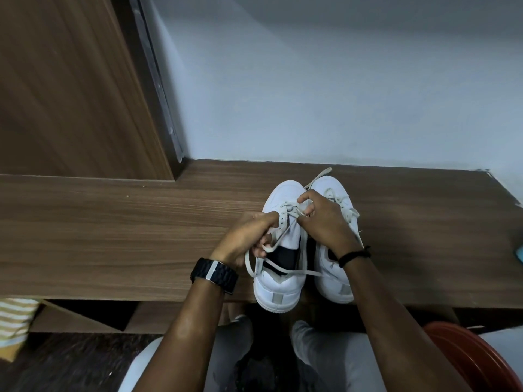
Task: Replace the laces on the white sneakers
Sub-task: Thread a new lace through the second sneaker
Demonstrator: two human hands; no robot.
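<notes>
Two white sneakers stand side by side on the wooden desk (113, 222), toes pointing away from me. The left sneaker (278, 290) has an off-white lace (285, 268) threaded through its front eyelets, with loose ends trailing over the heel opening. My left hand (246, 236) grips the lace beside the eyelets, its index finger pointing at them. My right hand (322, 219) pinches the lace over the left shoe's tongue. It covers much of the right sneaker (336, 290), whose lace (349, 213) lies loosely across its top.
A wooden cabinet panel (70, 80) rises at the back left and a pale wall (325, 80) stands behind the desk. A red chair edge (469, 355) shows at the lower right, striped cloth (14, 321) at the lower left. A blue object (519, 254) peeks in at the right edge.
</notes>
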